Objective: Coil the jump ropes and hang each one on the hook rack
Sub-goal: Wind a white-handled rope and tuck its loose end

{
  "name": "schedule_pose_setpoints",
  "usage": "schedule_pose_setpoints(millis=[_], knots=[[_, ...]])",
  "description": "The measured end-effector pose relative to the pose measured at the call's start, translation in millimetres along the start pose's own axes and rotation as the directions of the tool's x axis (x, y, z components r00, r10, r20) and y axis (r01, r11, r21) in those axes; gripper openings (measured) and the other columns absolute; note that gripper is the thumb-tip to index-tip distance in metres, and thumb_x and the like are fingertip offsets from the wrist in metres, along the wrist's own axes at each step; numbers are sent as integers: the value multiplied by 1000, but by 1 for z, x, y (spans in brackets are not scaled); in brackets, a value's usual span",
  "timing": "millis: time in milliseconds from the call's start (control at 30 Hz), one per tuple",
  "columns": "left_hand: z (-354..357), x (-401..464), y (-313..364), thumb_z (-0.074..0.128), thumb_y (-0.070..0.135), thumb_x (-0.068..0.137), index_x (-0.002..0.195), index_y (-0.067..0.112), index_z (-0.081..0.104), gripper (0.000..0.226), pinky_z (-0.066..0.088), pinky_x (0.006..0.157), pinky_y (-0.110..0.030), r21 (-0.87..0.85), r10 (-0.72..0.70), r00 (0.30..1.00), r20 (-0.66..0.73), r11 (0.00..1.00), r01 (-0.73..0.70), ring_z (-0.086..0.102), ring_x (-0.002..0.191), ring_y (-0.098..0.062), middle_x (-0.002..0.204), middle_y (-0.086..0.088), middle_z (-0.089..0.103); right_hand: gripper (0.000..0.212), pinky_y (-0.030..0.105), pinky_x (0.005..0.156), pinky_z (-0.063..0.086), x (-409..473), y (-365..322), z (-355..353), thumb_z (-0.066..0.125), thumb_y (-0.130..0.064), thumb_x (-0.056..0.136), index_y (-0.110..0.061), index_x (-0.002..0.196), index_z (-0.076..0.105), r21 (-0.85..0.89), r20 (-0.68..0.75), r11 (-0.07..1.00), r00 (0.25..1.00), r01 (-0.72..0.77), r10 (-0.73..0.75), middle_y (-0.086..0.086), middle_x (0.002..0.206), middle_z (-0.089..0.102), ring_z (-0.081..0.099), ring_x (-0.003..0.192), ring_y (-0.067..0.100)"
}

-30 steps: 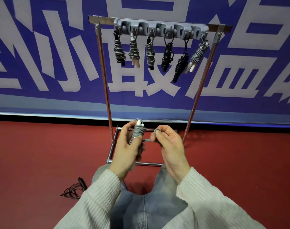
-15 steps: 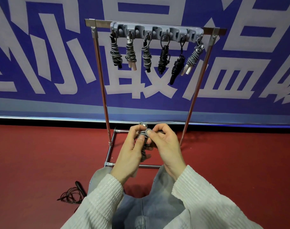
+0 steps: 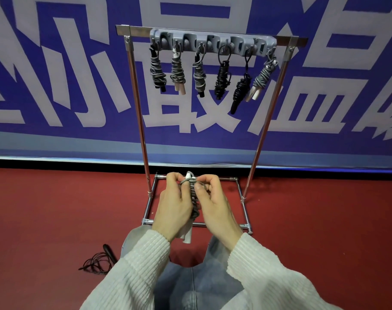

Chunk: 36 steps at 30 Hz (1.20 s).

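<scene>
Six coiled jump ropes (image 3: 199, 73) hang in a row from the grey plastic hook rack (image 3: 212, 42), which is fixed to the top bar of a shiny metal tube stand (image 3: 143, 130) at twelve o'clock. From its left end the bundles run grey, grey with pale wooden-looking handles, grey, black, black, and grey with white handles at the right end; each is a tight, lumpy spiral of cord hung by a small loop. The two at the right end hang tilted.

Below the rack, near the centre of the view, both hands work on a seventh rope, the grey rope bundle (image 3: 194, 198), held upright between them in front of the stand's rectangular base frame. The left hand (image 3: 173, 204) curls its fingers round the bundle from nine o'clock, thumb pressed on the wound cord. The right hand (image 3: 215, 204) pinches the cord at the bundle's upper end from three o'clock, where a thin loop crosses just under a white handle tip. Pale handle ends stick out below the left palm toward six o'clock.

Both arms wear ribbed, cream knitted sleeves (image 3: 132, 271), over faded blue denim (image 3: 190, 285). On the flat red floor (image 3: 56, 209) at about seven o'clock lies a loose black rope (image 3: 96, 262), a tangle of thin loops with one black handle, well apart from the stand.
</scene>
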State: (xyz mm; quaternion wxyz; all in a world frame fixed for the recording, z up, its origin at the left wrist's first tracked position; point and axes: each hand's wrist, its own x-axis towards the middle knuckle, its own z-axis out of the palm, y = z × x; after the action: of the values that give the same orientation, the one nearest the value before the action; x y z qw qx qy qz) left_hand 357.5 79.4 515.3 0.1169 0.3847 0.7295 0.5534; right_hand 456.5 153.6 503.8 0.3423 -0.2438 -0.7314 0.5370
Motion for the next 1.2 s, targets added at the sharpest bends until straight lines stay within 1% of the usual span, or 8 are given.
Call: schedule_pose_setpoints(millis=[167, 233, 300, 400, 600, 800, 1000, 1200], knots=[[2, 1, -2, 47, 19, 105, 102, 19, 47, 3, 50, 70, -45, -41, -57, 997, -45, 998, 55, 59, 62, -13, 72, 1, 63, 22, 14, 92, 43, -4, 8, 3, 48, -21, 107, -31, 126, 55, -217, 24, 968, 992, 127, -124, -9, 118, 62, 58, 110, 1], [3, -1, -1, 47, 17, 105, 102, 18, 49, 4, 52, 62, -35, -65, -53, 998, -38, 997, 51, 60, 58, -6, 70, 3, 64, 29, 17, 95, 44, -3, 12, 3, 50, -20, 105, -27, 131, 60, -296, -19, 934, 977, 199, -214, -10, 120, 65, 59, 112, 2], [4, -5, 2, 47, 19, 106, 101, 22, 49, 6, 53, 56, -27, -39, -36, 999, -11, 999, 35, 64, 56, -6, 69, 1, 68, 30, 25, 92, 51, -2, 16, 2, 53, -23, 104, -32, 131, 61, -310, -67, 930, 971, 197, -228, -12, 114, 69, 65, 107, 5], [5, -4, -6, 47, 21, 106, 101, 26, 49, 8, 56, 63, -37, 17, -23, 998, -55, 1000, 23, 67, 63, -8, 77, 2, 69, 19, 35, 75, 58, -1, 17, 3, 59, -29, 101, -40, 117, 60, -225, -94, 968, 986, 111, -135, -13, 96, 74, 71, 87, 8], [9, -6, -8, 45, 20, 106, 100, 25, 47, 8, 51, 64, -39, -10, 35, 996, -87, 999, -36, 59, 62, -7, 74, 7, 63, 15, 32, 76, 56, 0, 13, 6, 72, -27, 92, -29, 106, 78, -227, -251, 956, 937, 186, -242, -29, 93, 71, 68, 83, 8], [5, -7, -5, 39, 24, 106, 105, 33, 46, 11, 55, 64, -44, 205, 165, 985, 49, 963, -172, 64, 63, -12, 74, 11, 65, 9, 20, 73, 55, 4, 14, 4, 72, -10, 93, -19, 95, 74, -12, -215, 998, 974, 65, -66, -10, 87, 77, 72, 79, 6], [2, -4, -11, 40, 23, 102, 103, 32, 36, 10, 53, 66, -50, 347, 143, 985, 92, 923, -166, 61, 64, -34, 71, 6, 61, 24, 14, 81, 53, -3, 15, 6, 61, -10, 100, -18, 121, 72, -80, -108, 996, 993, 28, -37, -14, 104, 75, 70, 94, -1], [0, -10, -12, 30, 31, 100, 105, 32, 38, 9, 51, 65, -47, 424, 214, 970, 117, 872, -243, 62, 72, -33, 84, 15, 54, 9, 26, 72, 53, 4, 13, 3, 65, -9, 97, -16, 100, 60, 11, -75, 995, 992, -99, 99, -8, 77, 72, 67, 74, 4]])
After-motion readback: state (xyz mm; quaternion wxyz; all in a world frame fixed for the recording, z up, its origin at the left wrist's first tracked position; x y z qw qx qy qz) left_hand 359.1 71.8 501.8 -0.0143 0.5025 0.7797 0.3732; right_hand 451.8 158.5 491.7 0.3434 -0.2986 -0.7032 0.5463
